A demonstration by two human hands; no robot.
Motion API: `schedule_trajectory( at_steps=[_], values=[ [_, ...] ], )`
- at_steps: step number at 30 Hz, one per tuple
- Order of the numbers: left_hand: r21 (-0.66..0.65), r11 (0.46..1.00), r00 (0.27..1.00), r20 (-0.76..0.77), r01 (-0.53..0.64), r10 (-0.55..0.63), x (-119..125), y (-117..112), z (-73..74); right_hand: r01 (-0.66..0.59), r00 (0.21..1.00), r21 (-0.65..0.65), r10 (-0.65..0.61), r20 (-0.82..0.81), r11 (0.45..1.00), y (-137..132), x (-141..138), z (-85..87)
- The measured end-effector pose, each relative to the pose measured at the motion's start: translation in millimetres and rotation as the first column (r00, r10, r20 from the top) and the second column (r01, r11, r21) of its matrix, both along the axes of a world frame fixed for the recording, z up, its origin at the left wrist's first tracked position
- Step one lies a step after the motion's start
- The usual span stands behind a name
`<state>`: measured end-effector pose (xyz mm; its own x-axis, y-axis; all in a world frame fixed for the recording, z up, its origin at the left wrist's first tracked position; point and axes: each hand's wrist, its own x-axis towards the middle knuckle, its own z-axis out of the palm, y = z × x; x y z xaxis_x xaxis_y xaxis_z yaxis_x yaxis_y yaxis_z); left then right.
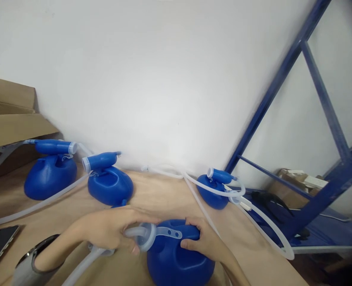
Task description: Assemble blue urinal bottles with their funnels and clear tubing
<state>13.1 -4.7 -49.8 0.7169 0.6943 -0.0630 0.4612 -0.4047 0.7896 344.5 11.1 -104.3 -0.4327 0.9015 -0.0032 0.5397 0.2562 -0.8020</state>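
Head view: my left hand (113, 230) is curled round a clear cap (148, 242) and its tube (131, 231); my right hand (204, 240) grips the top of a blue jug (178, 266), low and central before me. The cap's strap (164, 231) extends over the jug. Three more blue jugs (107, 194) stand farther off.

Head-worn view, facing forward and down, near tabletop (159, 194)

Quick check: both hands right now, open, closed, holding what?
Left hand: closed, holding the clear tube and cap.
Right hand: closed, holding the nearest blue container by its top.
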Motion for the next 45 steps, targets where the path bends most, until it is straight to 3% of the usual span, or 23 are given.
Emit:
schedule_trajectory(
  at_steps=[12, 16, 18, 21, 23, 32, 39, 45],
  values=[
    [0.107, 0.994, 0.983, -0.180, -0.025, 0.044, 19.3, -9.9, 0.2, 0.068, 0.993, 0.037, -0.071, 0.089, 0.997, -2.2, 0.5, -0.3],
    [0.182, 0.983, 0.985, -0.172, 0.030, 0.002, 37.2, -18.0, -0.2, -0.087, 0.995, 0.047, 0.084, 0.061, 0.995, -1.5, -2.4, 14.3],
    [0.234, 0.972, 0.989, -0.145, 0.032, 0.002, 49.0, -21.1, 1.4, -0.141, 0.975, 0.037, 0.132, 0.181, 0.989, -0.4, -10.3, 25.5],
    [0.371, 0.928, 0.986, -0.140, -0.031, 0.088, 60.6, -24.0, 1.5, -0.100, 0.898, 0.021, 0.081, 0.433, 0.995, 2.2, -27.0, 39.7],
    [0.433, 0.899, 0.976, -0.161, -0.065, 0.148, 62.2, -24.6, -1.2, -0.081, 0.859, 0.021, 0.059, 0.509, 0.996, 3.8, -36.1, 44.7],
    [0.466, 0.882, 0.946, -0.248, -0.072, 0.208, 61.0, -28.5, -5.7, -0.091, 0.867, 0.000, 0.079, 0.492, 0.996, -0.6, -44.5, 51.5],
    [0.445, 0.871, 0.877, -0.308, -0.210, 0.369, 73.8, -28.2, -15.0, -0.005, 0.892, 0.028, -0.009, 0.452, 1.000, -1.0, -48.5, 43.1],
    [0.438, 0.867, 0.861, -0.316, -0.239, 0.398, 79.3, -22.0, -22.6, 0.046, 0.905, 0.021, -0.051, 0.423, 0.999, 0.1, -46.9, 40.5]
  ],
)
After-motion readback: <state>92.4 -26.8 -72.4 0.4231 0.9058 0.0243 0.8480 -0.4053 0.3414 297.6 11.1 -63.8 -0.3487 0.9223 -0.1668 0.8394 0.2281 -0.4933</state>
